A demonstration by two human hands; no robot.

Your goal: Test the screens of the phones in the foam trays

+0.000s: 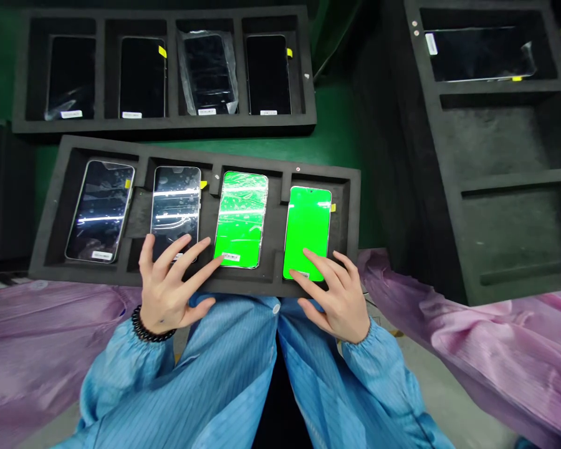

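Note:
Several phones lie face up in a black foam tray [243,284] close to my body. My left hand [171,290] is spread over the tray's front edge, its fingertips at the lower end of a dark-screened phone [175,206] and by the corner of a phone with a green screen [242,218]. On the right, my right hand [334,290] rests its fingertips on the lower part of another green-screened phone [307,224], fingers apart. A dark phone [100,209] lies in the leftmost compartment. Neither hand grips anything.
Behind, a second foam tray [168,128] holds several dark phones on the green table [341,137]. Stacked foam trays [453,187] stand at the right, one dark phone [481,54] in the top. People in pink sleeves [51,337] flank me.

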